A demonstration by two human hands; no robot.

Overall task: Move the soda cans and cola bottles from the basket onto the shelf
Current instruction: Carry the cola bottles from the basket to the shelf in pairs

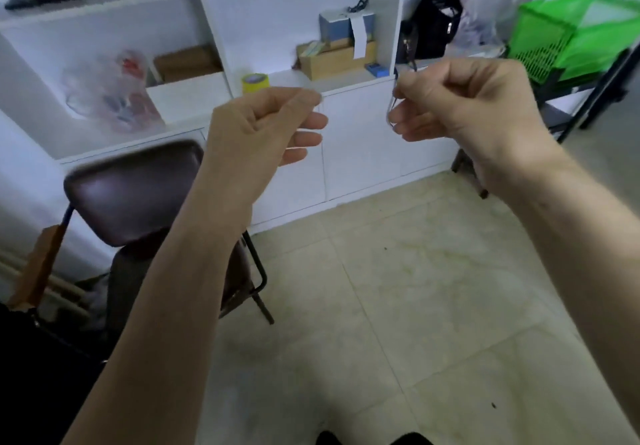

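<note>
White shelf unit (214, 32) fills the back wall: open cubbies above, closed cabinet doors below. Tiled floor (415, 306) takes up the lower half of the view. A dark padded chair (138, 195) is seen at lower left, in front of the cabinet doors. A green basket (554, 42) is seen at the far right edge, resting on a dark frame, well apart from both hands; its contents can't be made out. No soda cans or cola bottles can be identified anywhere, frame is motion-blurred.

Cubby contents, left to right: a clear plastic bag (110, 91) with blurred items, a brown box (188, 63), a yellow tape roll (255, 83) at the shelf edge, a wooden box (337, 58) with a blue-grey carton (337, 25) behind it, a black bag (433, 25).

Both bare forearms are raised mid-frame, in front of the cabinet, hands apart from each other. Left hand (263, 126): loosely curled, thumb pressed to index fingertip, lower fingers partly extended; nothing is seen held. Right hand (464, 101): curled into a loose fist, thumb against index; a thin dark loop is visible at its fingers, but whether it is pinched or just lies behind the hand can't be told.
</note>
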